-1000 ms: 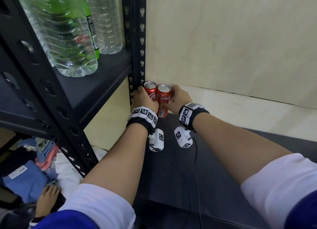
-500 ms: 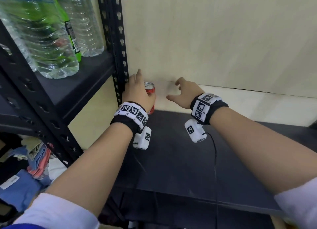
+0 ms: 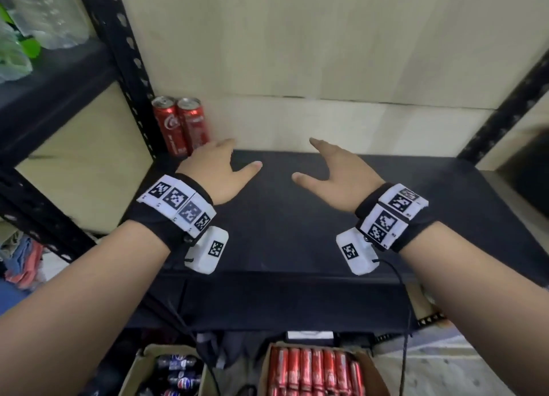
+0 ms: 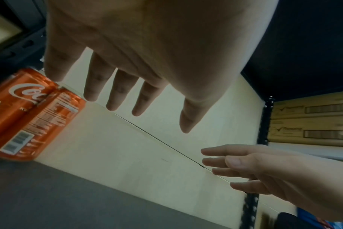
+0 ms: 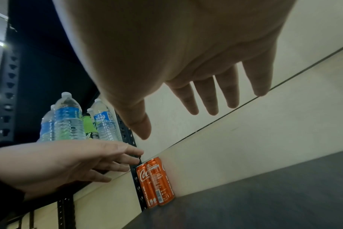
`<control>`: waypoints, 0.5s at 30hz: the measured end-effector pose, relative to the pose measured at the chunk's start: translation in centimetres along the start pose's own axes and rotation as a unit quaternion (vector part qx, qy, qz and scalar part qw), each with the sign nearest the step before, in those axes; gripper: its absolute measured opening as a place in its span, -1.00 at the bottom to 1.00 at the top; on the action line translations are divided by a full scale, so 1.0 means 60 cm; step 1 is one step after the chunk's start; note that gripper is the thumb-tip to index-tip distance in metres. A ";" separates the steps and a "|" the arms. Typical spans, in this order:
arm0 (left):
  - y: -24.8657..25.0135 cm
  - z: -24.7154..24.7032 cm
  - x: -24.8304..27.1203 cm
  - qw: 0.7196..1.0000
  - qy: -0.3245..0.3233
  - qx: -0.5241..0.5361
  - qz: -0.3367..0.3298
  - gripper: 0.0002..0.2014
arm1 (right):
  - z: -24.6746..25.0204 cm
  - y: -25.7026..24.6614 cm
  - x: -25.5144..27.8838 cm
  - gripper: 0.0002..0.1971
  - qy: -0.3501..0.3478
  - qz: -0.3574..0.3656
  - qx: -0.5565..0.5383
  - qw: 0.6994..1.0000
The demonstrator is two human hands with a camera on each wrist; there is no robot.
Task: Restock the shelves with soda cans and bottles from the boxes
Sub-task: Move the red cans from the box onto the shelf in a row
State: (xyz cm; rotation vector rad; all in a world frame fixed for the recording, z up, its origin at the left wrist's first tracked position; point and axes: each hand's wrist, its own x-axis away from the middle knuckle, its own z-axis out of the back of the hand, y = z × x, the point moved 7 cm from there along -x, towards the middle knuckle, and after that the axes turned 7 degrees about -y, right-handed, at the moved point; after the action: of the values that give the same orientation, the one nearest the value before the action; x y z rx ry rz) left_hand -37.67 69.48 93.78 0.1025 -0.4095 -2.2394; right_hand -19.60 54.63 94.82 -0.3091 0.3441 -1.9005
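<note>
Two red cola cans (image 3: 181, 125) (image 4: 29, 114) (image 5: 156, 181) stand upright side by side in the back left corner of the black shelf (image 3: 297, 223), against the wall. My left hand (image 3: 219, 170) (image 4: 127, 65) hovers just in front and to the right of them, fingers straight and spread, holding nothing. Farther right, my right hand (image 3: 329, 170) (image 5: 196, 74) is above the shelf, also spread and empty. Below the shelf edge sit a cardboard box of red cans (image 3: 315, 369) and a box of dark soda bottles (image 3: 175, 375).
A black slotted upright (image 3: 130, 69) rises just left of the cans. Water bottles and a green bottle (image 5: 74, 120) stand on the neighbouring higher shelf at the left. Another upright (image 3: 505, 110) bounds the shelf on the right. Clothes (image 3: 20, 256) lie on the floor at the left.
Both hands have let go of the two cans and pulled back toward me, spreading apart. The cans now stand alone in the corner. The view has tilted down to the boxes.
</note>
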 end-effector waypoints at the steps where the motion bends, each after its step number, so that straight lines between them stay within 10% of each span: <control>1: 0.014 -0.014 0.015 1.000 -0.008 0.005 -0.003 -0.09 | -0.002 0.020 0.021 -0.12 -0.003 -0.002 0.001 1.000; 15: 0.278 -0.230 0.222 0.999 -0.045 0.013 -0.008 -0.20 | -0.022 0.317 0.308 -0.08 -0.042 -0.026 0.037 0.998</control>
State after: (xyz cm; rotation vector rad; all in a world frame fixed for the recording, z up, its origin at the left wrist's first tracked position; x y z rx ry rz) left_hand -31.19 45.83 87.04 0.0191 -0.4883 -2.2606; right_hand -10.01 31.06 87.22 -0.3505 0.2098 -1.9397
